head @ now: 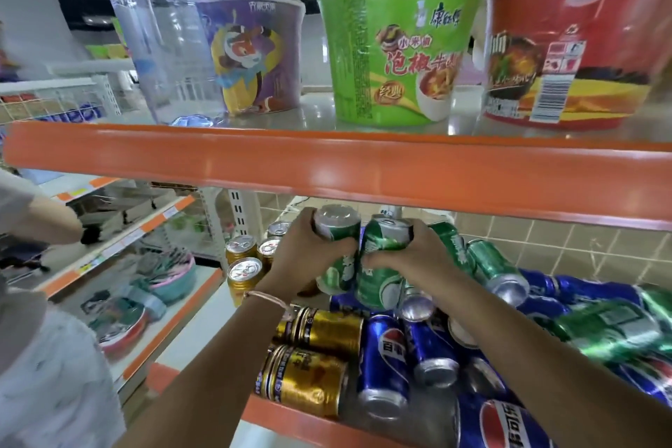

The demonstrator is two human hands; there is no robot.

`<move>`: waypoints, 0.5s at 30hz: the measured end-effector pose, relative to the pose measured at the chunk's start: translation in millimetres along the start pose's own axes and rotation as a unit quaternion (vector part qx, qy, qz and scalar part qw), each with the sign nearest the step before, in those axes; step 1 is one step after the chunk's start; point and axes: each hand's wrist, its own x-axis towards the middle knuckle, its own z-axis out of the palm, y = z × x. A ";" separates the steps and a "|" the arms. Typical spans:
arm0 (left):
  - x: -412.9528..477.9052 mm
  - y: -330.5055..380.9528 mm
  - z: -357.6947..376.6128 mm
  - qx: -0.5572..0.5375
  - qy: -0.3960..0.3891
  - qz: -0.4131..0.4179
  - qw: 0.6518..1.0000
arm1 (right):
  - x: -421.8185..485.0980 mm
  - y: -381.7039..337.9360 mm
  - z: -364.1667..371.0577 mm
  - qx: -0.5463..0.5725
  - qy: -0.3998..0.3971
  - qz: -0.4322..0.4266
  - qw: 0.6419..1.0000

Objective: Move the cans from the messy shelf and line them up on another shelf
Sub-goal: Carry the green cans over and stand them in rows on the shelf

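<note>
At the centre of the frame the left hand [305, 258] curls its fingers round one green can [338, 229], and the right hand [418, 258] round a second green can [381, 244]. Both are just above the heap on the messy shelf [287, 418] at lower right. The cans look rigid, smooth and slippery (thin walls would likely dent under a hard squeeze), and probably weighty; a mid-body hold seems safest.

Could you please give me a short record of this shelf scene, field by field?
left hand: grips left green can
right hand: grips right green can, tilted
messy shelf: blue cans, lying gold cans, lying green cans in a jumble
back left: standing gold cans, upright
upper shelf: three noodle bowls, clear bottle
</note>
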 end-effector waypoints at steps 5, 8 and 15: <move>-15.4 30.4 31.0 -0.152 -0.013 -0.057 0.987 | -34.6 6.0 -58.5 -0.002 0.035 -0.036 0.999; -32.6 49.3 62.6 -0.270 -0.063 -0.125 0.953 | -63.4 30.9 -102.3 0.012 0.064 -0.020 0.998; -108.4 113.2 191.7 -0.503 -0.275 -0.227 0.787 | -154.8 123.2 -212.8 0.019 0.255 0.072 0.964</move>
